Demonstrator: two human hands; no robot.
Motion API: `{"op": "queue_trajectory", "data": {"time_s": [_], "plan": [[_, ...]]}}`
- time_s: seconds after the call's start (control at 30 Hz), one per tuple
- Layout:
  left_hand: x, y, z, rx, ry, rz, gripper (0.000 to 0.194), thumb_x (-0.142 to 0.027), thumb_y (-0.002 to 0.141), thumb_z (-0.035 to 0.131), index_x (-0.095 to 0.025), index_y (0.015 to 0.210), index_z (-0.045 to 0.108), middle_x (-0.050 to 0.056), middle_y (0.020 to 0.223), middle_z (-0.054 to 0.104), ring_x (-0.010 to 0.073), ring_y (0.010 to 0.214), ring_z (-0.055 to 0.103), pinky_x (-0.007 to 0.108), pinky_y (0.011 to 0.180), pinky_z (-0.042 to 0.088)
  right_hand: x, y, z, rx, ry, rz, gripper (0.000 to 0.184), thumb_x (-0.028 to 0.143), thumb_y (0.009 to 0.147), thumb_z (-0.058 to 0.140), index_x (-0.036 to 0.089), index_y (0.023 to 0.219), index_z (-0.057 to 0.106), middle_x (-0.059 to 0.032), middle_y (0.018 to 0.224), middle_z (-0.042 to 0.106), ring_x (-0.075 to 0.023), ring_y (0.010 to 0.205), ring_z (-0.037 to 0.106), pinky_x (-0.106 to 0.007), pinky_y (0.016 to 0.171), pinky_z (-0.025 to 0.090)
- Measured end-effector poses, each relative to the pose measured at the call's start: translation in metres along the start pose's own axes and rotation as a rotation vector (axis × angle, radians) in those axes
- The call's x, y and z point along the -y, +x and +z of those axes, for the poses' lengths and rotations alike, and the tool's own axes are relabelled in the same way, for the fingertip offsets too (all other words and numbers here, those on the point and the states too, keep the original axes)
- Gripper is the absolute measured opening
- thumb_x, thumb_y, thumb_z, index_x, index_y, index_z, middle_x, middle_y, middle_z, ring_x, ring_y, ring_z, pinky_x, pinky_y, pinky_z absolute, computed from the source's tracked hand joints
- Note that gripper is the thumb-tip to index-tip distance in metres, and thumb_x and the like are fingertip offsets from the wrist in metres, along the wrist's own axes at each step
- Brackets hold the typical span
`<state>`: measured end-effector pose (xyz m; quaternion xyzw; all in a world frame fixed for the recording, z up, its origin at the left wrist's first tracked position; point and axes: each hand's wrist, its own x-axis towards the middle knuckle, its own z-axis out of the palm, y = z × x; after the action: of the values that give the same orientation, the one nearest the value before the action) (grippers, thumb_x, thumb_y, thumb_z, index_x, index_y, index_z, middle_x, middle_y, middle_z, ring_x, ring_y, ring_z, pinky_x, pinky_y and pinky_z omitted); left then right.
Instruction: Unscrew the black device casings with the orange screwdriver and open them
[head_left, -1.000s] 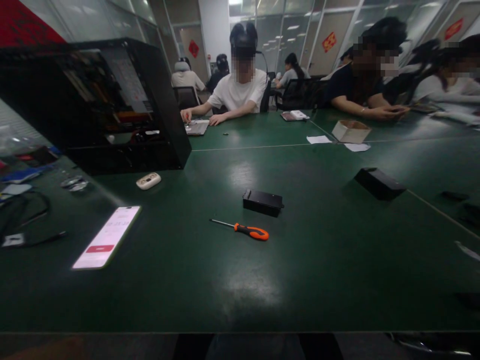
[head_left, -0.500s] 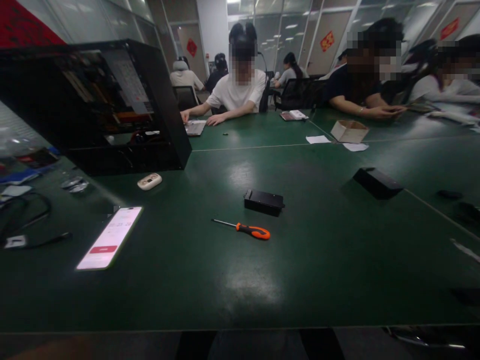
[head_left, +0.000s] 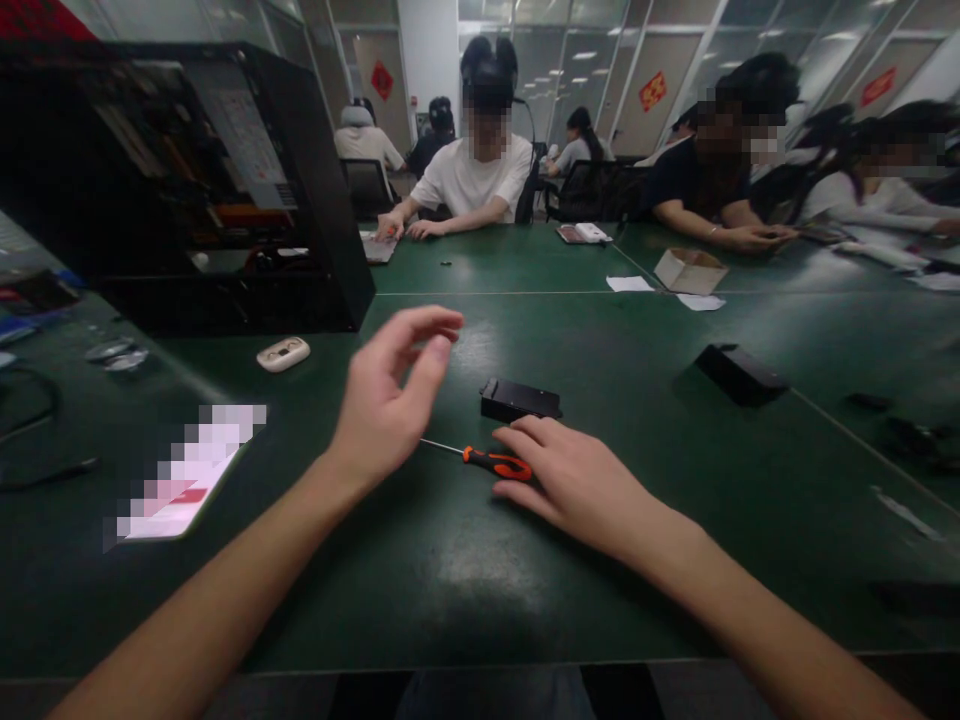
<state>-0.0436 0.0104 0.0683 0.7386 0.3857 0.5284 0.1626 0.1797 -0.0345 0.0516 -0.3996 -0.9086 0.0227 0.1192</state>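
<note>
An orange and black screwdriver (head_left: 487,460) lies on the green table (head_left: 465,590), its thin shaft pointing left. Over its handle end is my right hand (head_left: 574,475), fingers and thumb apart on either side of the handle; whether they touch it I cannot tell. Just behind the screwdriver sits a black box-shaped device (head_left: 519,398), its near right corner partly covered by my right fingers. My left hand (head_left: 394,390) hovers left of the device, fingers curved, thumb apart from them, nothing held. The wrist side of this hand hides the screwdriver's tip.
An open black computer case (head_left: 322,200) stands at the back left. Before it lie a white earbud case (head_left: 283,354) and a lit phone (head_left: 187,490). A second black block (head_left: 741,373) and a small open box (head_left: 690,270) are to the right. A person (head_left: 480,185) sits opposite.
Both my hands have come into view from the near edge, reaching over the table to the screwdriver and the black device. Those two things still lie in the same place on the table.
</note>
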Motion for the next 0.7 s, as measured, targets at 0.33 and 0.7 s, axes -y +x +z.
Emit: {"op": "queue_trajectory", "data": {"time_s": [0.33,0.7], "plan": [[0.074,-0.014,0.044,0.345,-0.094,-0.067,0.041,-0.028,0.095,0.058,-0.023,0.136,0.056,0.009,0.140,0.059,0.0268,0.129,0.056,0.043,0.104,0.051,-0.032,0.019,-0.038,-0.023,0.360,-0.067,0.017,0.033,0.095,0.061,0.020,0.103,0.068,-0.0039,0.098,0.067,-0.0153,0.086,0.063,-0.028,0.078,0.049],[0.061,-0.009,0.077,0.355,-0.015,0.045,0.026,-0.031,0.094,0.065,-0.019,0.116,0.070,0.008,0.108,0.068,0.0224,0.101,0.065,0.038,0.094,0.051,-0.074,0.060,-0.055,-0.726,0.097,0.091,0.024,0.037,0.095,0.054,0.023,0.077,0.056,0.0009,0.064,0.056,-0.0140,0.056,0.050,-0.030,0.057,0.036]]}}
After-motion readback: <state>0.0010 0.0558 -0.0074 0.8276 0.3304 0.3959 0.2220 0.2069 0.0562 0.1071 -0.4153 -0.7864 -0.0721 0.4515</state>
